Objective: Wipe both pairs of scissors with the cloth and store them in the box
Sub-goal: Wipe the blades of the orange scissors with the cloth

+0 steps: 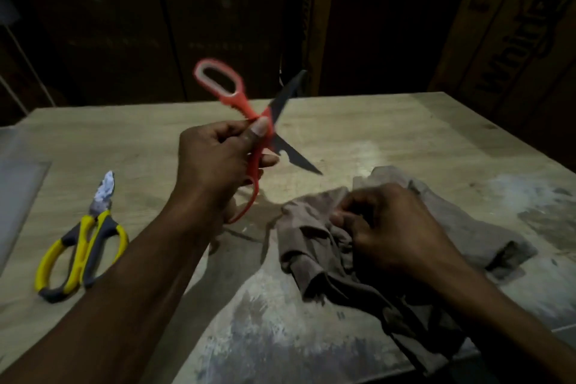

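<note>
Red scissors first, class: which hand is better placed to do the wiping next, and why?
The right hand. It already grips the cloth on the table, close below the open blades. The left hand is busy holding the red scissors up by the handle.

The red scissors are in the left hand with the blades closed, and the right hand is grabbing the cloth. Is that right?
Not quite. The head view shows the red scissors in the left hand with the blades spread open, not closed. The right hand is indeed grabbing the cloth.
</note>
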Tool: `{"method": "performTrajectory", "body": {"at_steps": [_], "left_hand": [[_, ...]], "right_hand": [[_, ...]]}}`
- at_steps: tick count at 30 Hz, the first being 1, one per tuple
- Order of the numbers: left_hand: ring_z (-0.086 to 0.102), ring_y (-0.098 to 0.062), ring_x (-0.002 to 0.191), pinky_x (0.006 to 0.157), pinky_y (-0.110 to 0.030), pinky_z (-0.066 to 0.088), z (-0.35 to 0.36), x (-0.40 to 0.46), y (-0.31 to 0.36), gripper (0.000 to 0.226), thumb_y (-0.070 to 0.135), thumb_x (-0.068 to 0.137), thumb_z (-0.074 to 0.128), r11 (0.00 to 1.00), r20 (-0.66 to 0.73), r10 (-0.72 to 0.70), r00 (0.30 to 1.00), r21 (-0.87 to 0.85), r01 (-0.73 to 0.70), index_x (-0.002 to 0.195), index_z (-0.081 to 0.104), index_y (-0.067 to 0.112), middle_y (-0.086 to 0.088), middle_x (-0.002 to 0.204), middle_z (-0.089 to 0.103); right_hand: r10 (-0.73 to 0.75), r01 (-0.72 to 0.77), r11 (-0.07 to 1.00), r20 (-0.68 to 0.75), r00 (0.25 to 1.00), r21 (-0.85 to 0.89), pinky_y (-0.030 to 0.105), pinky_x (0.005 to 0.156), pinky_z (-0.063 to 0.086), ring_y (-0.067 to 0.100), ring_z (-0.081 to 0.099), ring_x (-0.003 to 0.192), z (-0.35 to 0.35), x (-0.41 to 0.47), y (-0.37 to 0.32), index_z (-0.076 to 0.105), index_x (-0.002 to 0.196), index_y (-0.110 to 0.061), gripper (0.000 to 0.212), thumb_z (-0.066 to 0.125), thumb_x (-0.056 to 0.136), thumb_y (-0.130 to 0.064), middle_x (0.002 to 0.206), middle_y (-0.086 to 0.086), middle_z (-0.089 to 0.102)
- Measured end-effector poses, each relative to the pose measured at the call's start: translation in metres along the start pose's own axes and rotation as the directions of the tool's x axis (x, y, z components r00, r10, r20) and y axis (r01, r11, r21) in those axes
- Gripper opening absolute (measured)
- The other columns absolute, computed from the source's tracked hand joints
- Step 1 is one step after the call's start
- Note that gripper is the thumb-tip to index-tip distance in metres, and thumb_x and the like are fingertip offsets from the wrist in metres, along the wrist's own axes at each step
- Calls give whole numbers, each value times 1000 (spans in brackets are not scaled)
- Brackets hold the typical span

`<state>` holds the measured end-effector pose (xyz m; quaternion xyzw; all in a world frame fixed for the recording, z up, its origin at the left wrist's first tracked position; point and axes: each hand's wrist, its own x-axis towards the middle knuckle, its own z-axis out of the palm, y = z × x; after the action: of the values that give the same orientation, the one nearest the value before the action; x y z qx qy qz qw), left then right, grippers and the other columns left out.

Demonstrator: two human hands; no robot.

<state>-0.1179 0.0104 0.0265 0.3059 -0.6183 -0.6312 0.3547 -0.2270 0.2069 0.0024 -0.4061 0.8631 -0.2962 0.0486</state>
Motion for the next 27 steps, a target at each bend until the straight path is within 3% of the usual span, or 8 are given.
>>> {"method": "performTrajectory", "body": {"at_steps": [3,6,10,13,16,19,22,27], "left_hand": [[80,-19,73,62,-39,65,1,13,4,22,28,96,71,897,24,-271,962,-357,262,102,76,7,-15,97,81],[80,-18,70,54,-39,64,14,8,3,23,25,98,68,771,146,-384,912,-492,403,104,74,4,-15,92,81],[79,-23,76,50,-38,63,31,-5,6,27,19,96,71,712,176,-403,898,-557,428,112,72,-3,-17,89,79],[71,-27,79,50,-37,62,39,-13,9,29,17,90,76,691,201,-430,880,-554,464,111,72,-3,-17,93,72],[77,-35,92,72,-50,67,40,-18,8,42,21,81,83,703,226,-422,878,-530,474,113,73,-5,-19,107,77],[76,-36,102,89,-53,63,41,-23,3,52,29,74,88,756,224,-381,897,-483,442,115,77,0,-14,110,80],[75,-37,98,90,-54,61,40,-26,1,34,31,74,88,794,203,-363,909,-444,416,96,81,7,-12,99,81],[75,-36,97,88,-52,60,31,-34,-4,29,30,77,87,798,228,-374,899,-414,438,94,79,7,-13,98,81]], "right_hand": [[102,-52,965,-187,977,255,23,58,55,-5,68,61,-11,-3,20,77,73,-33,21,75,94,-30,69,-17,75],[292,3,746,-331,897,666,19,72,61,-6,72,72,-23,3,15,79,82,-28,9,76,90,-25,75,-19,77],[429,48,376,-220,876,925,41,88,62,21,78,91,-18,20,-15,82,94,-18,19,84,79,-29,90,3,81],[471,24,244,-140,871,970,50,88,63,30,79,92,-15,31,-32,81,101,-10,21,84,84,-22,93,11,81],[455,-32,152,-41,890,988,53,84,63,31,79,90,-13,34,-43,77,108,-6,24,80,88,-19,94,13,80],[421,-86,215,-13,907,973,50,79,65,28,80,82,-7,29,-52,78,98,-11,10,77,90,-17,87,9,80],[397,-120,310,-14,918,943,46,75,65,29,79,78,-1,25,-52,79,92,-9,7,76,92,-16,83,11,80],[249,-176,668,5,969,723,31,69,64,14,78,75,-15,18,-41,82,90,-17,3,80,89,-19,83,0,80]]}}
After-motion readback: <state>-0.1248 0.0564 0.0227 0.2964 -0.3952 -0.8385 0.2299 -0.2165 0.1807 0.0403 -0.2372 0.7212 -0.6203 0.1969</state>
